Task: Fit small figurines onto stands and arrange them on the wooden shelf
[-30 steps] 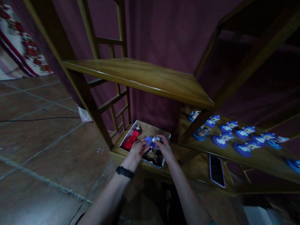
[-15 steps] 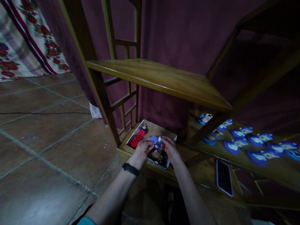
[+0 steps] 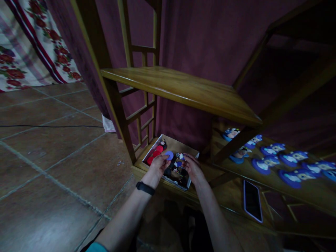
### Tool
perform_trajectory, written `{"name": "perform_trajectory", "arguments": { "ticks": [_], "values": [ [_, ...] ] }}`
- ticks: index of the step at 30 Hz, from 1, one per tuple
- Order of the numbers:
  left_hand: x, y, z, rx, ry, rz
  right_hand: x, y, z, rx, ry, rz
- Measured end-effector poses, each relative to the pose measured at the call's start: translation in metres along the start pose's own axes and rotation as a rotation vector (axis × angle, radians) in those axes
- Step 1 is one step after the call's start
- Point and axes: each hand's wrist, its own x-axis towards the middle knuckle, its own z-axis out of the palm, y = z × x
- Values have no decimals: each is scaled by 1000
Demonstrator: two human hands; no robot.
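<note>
A flat purple disc (image 3: pixel 169 155) is pinched between the thumb and fingers of my left hand (image 3: pixel 158 167), above the shallow cardboard box (image 3: pixel 193 153). My right hand (image 3: pixel 193 168) is closed on a small white-and-blue figurine (image 3: pixel 180 155), whose details are too small to make out. Disc and figurine are a little apart. Red round pieces (image 3: pixel 156 154) lie in the left side of the box. A small dark figurine (image 3: pixel 162 142) is in its far left corner, and more dark figurines (image 3: pixel 176 170) lie below my hands.
The box stands on the low ledge of a wooden shelf unit, under a wooden board (image 3: pixel 173 82). At right, several blue figurines on round bases (image 3: pixel 265 163) lie on another shelf. A phone (image 3: pixel 252 201) with a light purple edge rests below them. Purple curtain (image 3: pixel 189 42) hangs behind.
My hands have moved slightly apart. The purple disc, earlier right against the white-and-blue figurine, is now separate from it in my left hand. The view has shifted a little.
</note>
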Motion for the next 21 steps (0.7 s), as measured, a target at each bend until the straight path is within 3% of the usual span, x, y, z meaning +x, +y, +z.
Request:
{"name": "perform_trajectory", "arguments": {
  "ticks": [8,21],
  "values": [
    [-2,-4,2,31,-31,4,0,-1,2,40,-19,65],
    [-3,-6,-1,37,-129,3,-1,0,1,48,-61,47]
  ]
}}
